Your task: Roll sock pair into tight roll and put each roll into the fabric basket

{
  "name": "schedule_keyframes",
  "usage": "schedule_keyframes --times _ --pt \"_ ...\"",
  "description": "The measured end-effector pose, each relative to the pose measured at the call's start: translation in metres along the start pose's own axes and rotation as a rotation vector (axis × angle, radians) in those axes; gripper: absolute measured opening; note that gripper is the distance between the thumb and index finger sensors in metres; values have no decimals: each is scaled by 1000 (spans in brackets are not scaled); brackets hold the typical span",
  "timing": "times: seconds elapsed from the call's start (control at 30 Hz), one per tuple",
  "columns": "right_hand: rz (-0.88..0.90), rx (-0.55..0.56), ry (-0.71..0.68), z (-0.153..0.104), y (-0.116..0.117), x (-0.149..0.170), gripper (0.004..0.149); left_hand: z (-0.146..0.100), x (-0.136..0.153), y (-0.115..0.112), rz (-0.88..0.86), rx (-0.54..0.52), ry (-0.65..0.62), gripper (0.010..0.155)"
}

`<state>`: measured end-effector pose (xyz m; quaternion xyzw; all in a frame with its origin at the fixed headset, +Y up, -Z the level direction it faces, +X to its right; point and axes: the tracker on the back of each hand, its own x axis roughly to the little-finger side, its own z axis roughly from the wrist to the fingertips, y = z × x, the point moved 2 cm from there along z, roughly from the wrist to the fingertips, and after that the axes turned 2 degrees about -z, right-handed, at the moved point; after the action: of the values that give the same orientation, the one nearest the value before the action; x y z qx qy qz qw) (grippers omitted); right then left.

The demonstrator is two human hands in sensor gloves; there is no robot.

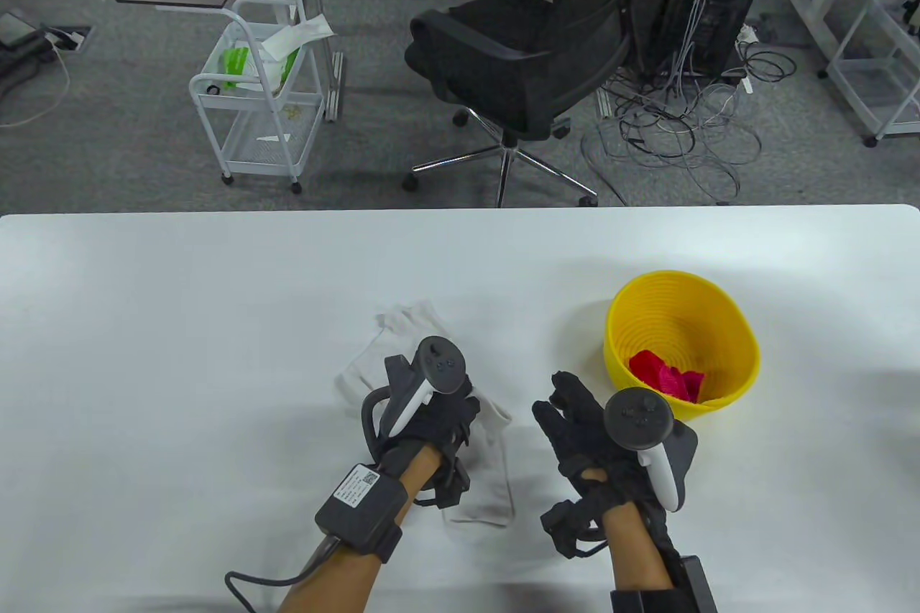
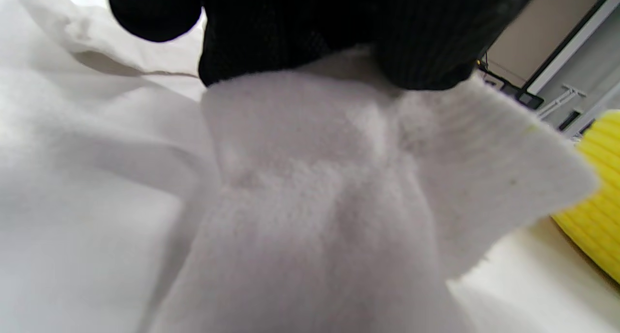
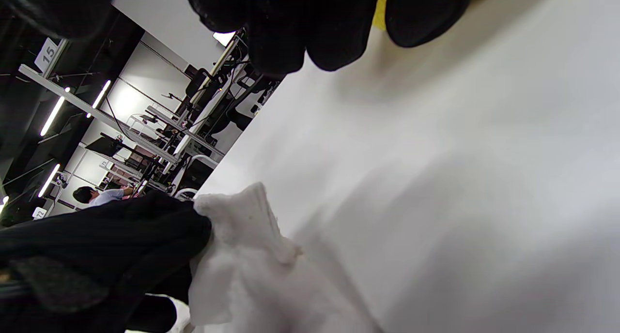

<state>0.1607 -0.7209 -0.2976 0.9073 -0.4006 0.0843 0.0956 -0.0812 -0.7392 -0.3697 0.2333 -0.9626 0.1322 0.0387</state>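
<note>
White socks gathered, rolling not yet begun.
Left hand (image 1: 431,419) pinched the limp white cotton sock pair (image 1: 489,476) beside the yellow ribbed basket (image 1: 740,361); right hand (image 1: 582,426) hovered relaxed, holding nothing, and should help tighten the roll.

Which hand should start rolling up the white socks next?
The left hand, probably. Its fingers already pinch the white socks, as the left wrist view shows. The right hand hovers open beside them, holding nothing, nearer the yellow basket.

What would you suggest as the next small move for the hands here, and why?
Probably bring the right hand across to the white socks. The left hand already pinches them, they lie unrolled, the right hand holds nothing, and the yellow basket holds only a red roll.
</note>
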Motion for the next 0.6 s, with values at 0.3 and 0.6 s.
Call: schedule_keyframes --times 0.3,0.6 --pt "-22 -22 -9 -1 3 1 81 14 26 41 -40 -139 43 57" --pt "-52 -30 -21 -2 8 2 81 48 46 60 -25 -158 107 57"
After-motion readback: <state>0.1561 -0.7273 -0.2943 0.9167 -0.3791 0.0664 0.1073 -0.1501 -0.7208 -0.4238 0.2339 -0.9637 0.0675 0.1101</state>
